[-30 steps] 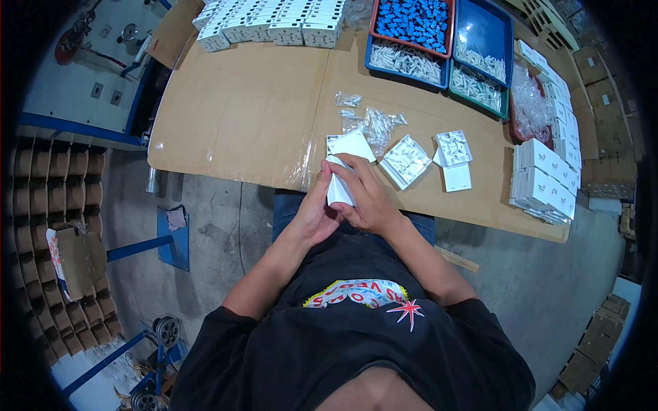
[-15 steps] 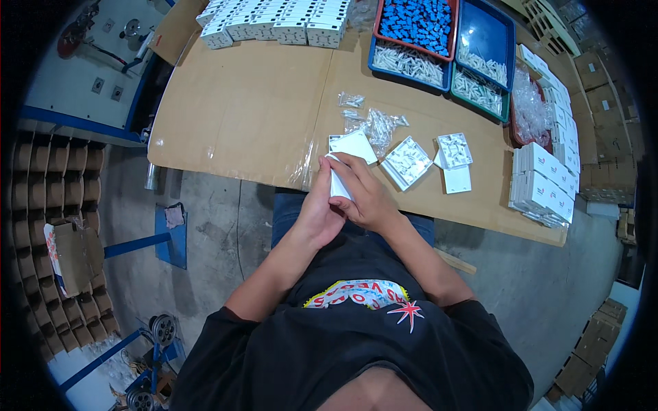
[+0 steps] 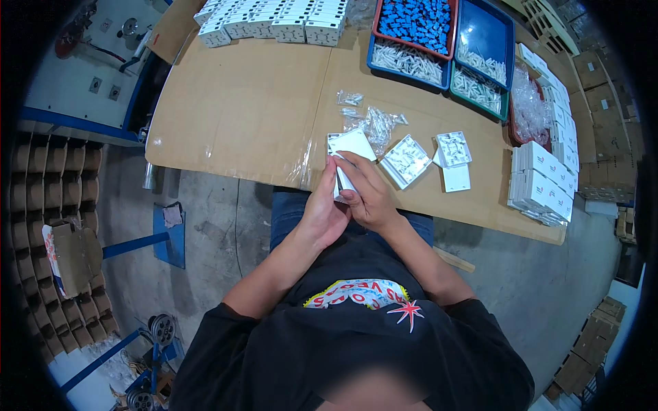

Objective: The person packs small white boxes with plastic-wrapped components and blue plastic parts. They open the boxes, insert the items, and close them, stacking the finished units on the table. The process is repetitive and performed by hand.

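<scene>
White, flat-sided piece (image 3: 345,182), perhaps a small card box, though the hands hide much of it: held in both hands at the near edge of the brown cardboard-covered tabletop (image 3: 233,116). Clock readings taken from this piece.

Left hand (image 3: 321,211) at 7 o'clock, right hand (image 3: 372,196) at 4. Fingers of both grasping the piece from either side, fingertips close together at its upper end.

12 to 1 o'clock, just beyond the hands: flat white square panels (image 3: 355,143). 1 o'clock: clear plastic bags of small white parts (image 3: 379,127); farther out, a red rectangular tray of blue pieces (image 3: 415,26). Between 2 and 3: a white square pad with a grey-patterned top (image 3: 407,162). 3 o'clock, well apart: stacked white boxes (image 3: 541,179). 11 o'clock, far edge: rows of white boxes with dark marks (image 3: 274,26).
</scene>
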Demonstrator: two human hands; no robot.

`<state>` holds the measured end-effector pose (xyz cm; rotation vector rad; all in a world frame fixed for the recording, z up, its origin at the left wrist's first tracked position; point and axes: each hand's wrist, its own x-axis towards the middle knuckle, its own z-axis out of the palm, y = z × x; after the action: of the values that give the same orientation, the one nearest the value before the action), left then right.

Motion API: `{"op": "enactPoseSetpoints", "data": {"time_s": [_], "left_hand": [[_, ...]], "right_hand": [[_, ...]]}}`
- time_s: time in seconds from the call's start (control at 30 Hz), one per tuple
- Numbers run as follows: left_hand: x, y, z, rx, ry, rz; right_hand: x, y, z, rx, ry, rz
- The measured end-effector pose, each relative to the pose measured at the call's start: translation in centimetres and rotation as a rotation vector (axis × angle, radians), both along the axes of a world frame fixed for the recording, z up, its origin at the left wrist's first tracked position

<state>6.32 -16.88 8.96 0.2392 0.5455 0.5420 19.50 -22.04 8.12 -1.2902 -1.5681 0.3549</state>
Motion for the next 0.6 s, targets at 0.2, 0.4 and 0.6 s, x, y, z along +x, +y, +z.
{"op": "enactPoseSetpoints", "data": {"time_s": [0.2, 0.4, 0.6], "left_hand": [[-0.4, 0.1, -0.2, -0.126, -0.204, -0.069], [-0.8, 1.3, 1.7, 0.157, -0.074, -0.139], [-1.1, 1.0, -0.5, 0.323, 0.175, 0.008]], "right_hand": [[0.3, 0.7, 0.2, 0.001, 1.038, -0.096], [4.2, 1.2, 1.8, -0.11, 1.265, -0.392], [4.4, 0.5, -1.1, -0.334, 0.909, -0.509]]}}
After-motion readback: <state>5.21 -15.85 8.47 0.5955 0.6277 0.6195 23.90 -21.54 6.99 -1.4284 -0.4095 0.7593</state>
